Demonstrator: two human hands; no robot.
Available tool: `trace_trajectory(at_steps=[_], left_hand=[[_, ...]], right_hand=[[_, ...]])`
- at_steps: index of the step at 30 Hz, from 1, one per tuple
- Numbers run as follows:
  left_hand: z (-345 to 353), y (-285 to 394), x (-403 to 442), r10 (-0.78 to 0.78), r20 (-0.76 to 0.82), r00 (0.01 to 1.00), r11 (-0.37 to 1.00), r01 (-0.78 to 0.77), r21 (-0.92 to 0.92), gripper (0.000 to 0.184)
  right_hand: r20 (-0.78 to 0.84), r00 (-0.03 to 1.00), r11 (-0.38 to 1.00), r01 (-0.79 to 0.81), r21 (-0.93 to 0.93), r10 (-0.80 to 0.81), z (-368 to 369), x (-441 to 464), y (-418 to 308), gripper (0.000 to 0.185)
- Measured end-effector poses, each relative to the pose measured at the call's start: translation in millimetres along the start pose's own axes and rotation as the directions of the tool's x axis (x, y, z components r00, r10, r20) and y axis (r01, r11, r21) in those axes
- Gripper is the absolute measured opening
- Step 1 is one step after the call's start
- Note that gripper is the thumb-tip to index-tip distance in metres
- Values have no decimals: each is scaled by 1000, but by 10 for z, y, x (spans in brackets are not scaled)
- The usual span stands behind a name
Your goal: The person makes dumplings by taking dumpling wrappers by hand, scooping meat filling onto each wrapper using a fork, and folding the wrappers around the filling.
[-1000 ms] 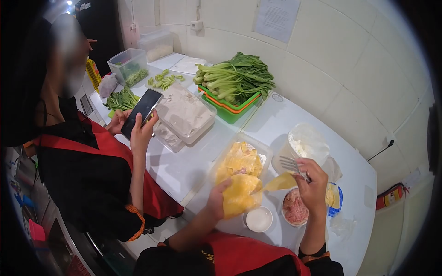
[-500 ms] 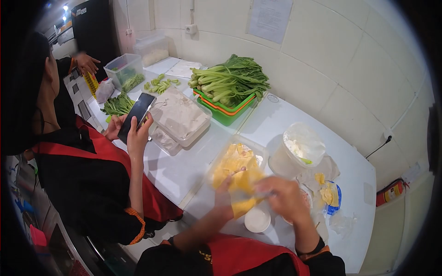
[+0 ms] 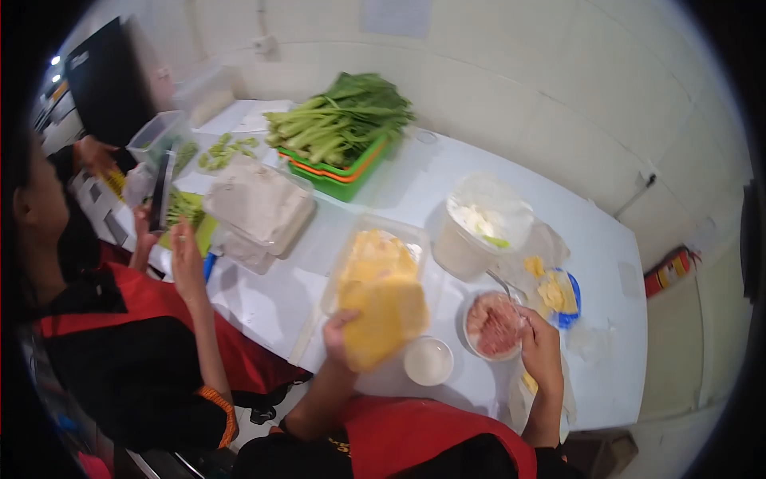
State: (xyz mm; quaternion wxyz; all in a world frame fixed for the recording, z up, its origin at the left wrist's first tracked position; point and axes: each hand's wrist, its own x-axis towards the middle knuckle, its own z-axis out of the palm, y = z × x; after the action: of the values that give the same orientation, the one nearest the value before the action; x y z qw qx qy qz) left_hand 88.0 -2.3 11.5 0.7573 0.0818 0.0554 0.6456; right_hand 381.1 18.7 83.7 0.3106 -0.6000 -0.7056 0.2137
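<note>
My left hand (image 3: 338, 339) grips a thin yellow dough wrapper (image 3: 381, 323) by its left edge, tilted over the front of a clear plastic tub (image 3: 329, 283). More yellow wrappers (image 3: 371, 251) lie inside that tub. At the right rim of a bowl of pinkish minced meat (image 3: 495, 326) is my right hand (image 3: 542, 343), its fingers closed. What they hold is hidden. A metal utensil handle (image 3: 499, 281) sticks out over the bowl's far rim, near my fingertips. Between my hands stands a small white cup (image 3: 428, 361).
Behind the meat bowl stands a white bucket lined with plastic (image 3: 463, 247). Yellow scraps on a blue-edged wrapper (image 3: 558, 294) lie to the right. Leafy greens (image 3: 343, 120) fill stacked baskets (image 3: 347, 185). A co-worker at left holds a phone (image 3: 162, 191) beside a lidded tub (image 3: 255, 195).
My right hand has moved from the wrapper to the meat bowl. My left hand has shifted left, still holding the wrapper. The view has turned right, and the co-worker's phone has tilted more upright.
</note>
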Motion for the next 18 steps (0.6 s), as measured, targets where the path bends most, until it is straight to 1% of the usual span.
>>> trace_trajectory(at_steps=[1, 2, 4, 5, 8, 11, 12, 14, 18], left_hand=[[87, 11, 28, 11, 10, 1000, 999, -10, -47, 60], [110, 5, 53, 25, 19, 1000, 996, -23, -92, 60], [35, -20, 80, 98, -34, 995, 993, -100, -59, 62], [0, -10, 82, 147, -60, 987, 988, -149, -36, 62], [-211, 31, 55, 62, 6, 998, 987, -60, -146, 62], [-688, 89, 5, 7, 9, 1000, 990, -5, -141, 60], [-630, 75, 10, 12, -10, 1000, 989, -13, -145, 59], [-496, 37, 36, 23, -42, 999, 987, -30, -156, 58], [-542, 4, 44, 26, -89, 996, 992, -37, -122, 55]], right_hand=[[-26, 998, 993, -54, -108, 52, -70, -63, 80, 26], [40, 995, 981, -79, -179, 87, -104, -150, 168, 26], [174, 973, 947, -96, -306, 155, -107, -274, 342, 28], [179, 965, 962, -147, -231, 191, -54, -341, 384, 30], [168, 970, 966, -134, -222, 173, 125, -470, 410, 31], [200, 949, 948, -189, -257, 244, 170, -460, 350, 30], [207, 942, 942, -208, -262, 265, 168, -442, 331, 29], [223, 942, 944, -189, -269, 252, 174, -420, 344, 27], [234, 953, 936, -105, -335, 191, 237, -394, 353, 24]])
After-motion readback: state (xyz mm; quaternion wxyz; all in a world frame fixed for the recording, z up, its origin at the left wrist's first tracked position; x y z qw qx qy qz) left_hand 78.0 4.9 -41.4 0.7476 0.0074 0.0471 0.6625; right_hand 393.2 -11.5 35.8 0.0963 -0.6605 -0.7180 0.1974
